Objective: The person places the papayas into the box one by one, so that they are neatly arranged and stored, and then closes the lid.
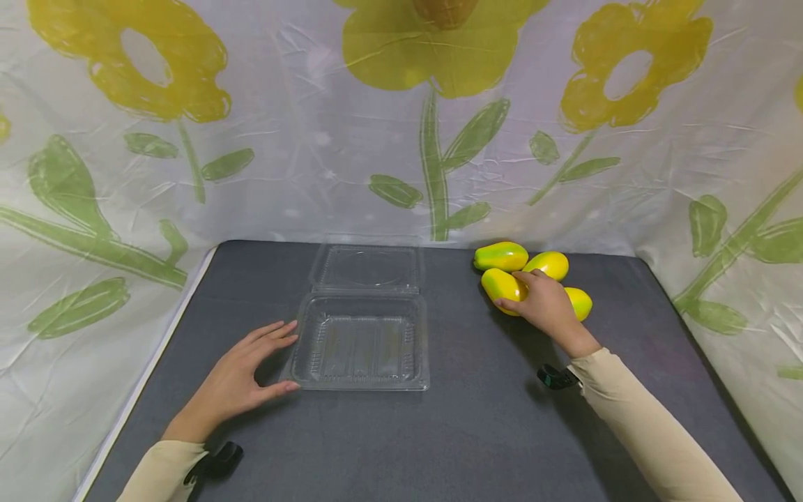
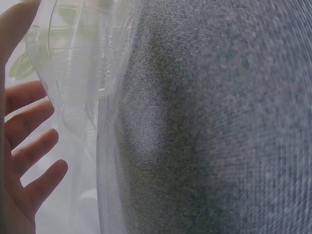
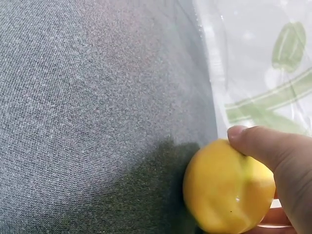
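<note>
A clear plastic clamshell box point(image 1: 360, 380) lies with its lid point(image 1: 366, 268) folded back away from me. At the box's left side is my left hand point(image 1: 241, 373), thumb and fingers spread and fairly straight. Its fingertips are at the rim; whether they press it I cannot tell. My right hand point(image 1: 548, 307) grips a yellow-green papaya point(image 1: 498, 284), with the thumb on one side and fingers on the other. The right wrist view shows the same papaya point(image 3: 226, 190) under the thumb. Part of it is hidden by the hand.
More papayas lie close around the right hand: one behind to the left point(image 1: 500, 256), one behind point(image 1: 548, 265), one to the right point(image 1: 578, 303). A dark grey cloth point(image 1: 401, 446) covers the table. A flower-printed curtain point(image 1: 301, 139) encloses the back and sides.
</note>
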A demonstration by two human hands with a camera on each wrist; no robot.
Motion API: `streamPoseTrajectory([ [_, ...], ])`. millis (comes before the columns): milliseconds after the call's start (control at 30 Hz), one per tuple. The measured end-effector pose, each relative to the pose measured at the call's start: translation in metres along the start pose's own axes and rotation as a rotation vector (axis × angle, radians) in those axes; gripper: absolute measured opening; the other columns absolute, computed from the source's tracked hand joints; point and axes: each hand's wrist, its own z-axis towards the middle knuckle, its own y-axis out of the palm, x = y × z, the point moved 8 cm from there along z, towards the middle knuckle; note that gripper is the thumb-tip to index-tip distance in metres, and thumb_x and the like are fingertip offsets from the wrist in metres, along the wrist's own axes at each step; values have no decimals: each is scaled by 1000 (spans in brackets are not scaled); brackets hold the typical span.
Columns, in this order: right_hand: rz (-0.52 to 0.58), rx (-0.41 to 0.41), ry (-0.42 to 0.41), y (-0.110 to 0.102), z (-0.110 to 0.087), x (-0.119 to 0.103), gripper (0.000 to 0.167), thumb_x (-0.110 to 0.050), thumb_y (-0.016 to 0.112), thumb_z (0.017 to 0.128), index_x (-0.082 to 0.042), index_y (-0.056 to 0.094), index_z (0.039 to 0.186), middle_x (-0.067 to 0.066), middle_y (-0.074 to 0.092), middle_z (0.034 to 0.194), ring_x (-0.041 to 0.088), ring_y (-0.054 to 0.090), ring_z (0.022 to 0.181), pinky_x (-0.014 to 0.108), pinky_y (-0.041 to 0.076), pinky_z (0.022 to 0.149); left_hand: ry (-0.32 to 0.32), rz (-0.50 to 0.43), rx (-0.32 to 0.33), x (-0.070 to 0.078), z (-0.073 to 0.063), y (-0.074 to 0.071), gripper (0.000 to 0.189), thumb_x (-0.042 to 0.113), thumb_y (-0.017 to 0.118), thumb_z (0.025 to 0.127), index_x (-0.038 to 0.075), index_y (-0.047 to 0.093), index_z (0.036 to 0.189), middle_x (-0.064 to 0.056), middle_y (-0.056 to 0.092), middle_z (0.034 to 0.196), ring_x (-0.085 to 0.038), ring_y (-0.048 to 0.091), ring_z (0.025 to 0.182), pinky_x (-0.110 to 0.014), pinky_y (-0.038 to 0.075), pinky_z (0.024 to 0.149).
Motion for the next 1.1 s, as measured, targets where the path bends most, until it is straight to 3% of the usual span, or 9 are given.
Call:
streamPoseTrajectory([
  [167,10,12,-20,-4,-1,-3,70,-45,79,81,2,61,130,25,65,119,35,64,92,47,52,72,-27,17,-10,1,0,1,77,49,86,68,18,61,135,1,56,147,-26,50,134,-35,39,108],
  [267,20,21,-39,-7,-1,-8,70,-45,79,80,1,61,130,23,65,118,34,64,92,46,52,73,-39,20,-14,3,-1,1,77,49,86,69,18,61,135,1,55,147,-26,50,133,-46,43,102],
  [633,81,10,-108,-11,-2,-37,70,-42,81,80,-2,60,133,23,65,125,34,65,96,48,53,77,-43,17,-9,11,-6,2,76,46,86,69,15,62,134,-2,56,146,-26,54,128,-49,44,101],
  [1100,152,-4,-156,-12,4,-74,72,-42,83,78,-4,60,134,17,64,133,35,62,117,48,55,90,-29,10,-14,13,-4,6,78,43,88,69,16,60,136,-2,55,147,-25,55,127,-49,45,100],
])
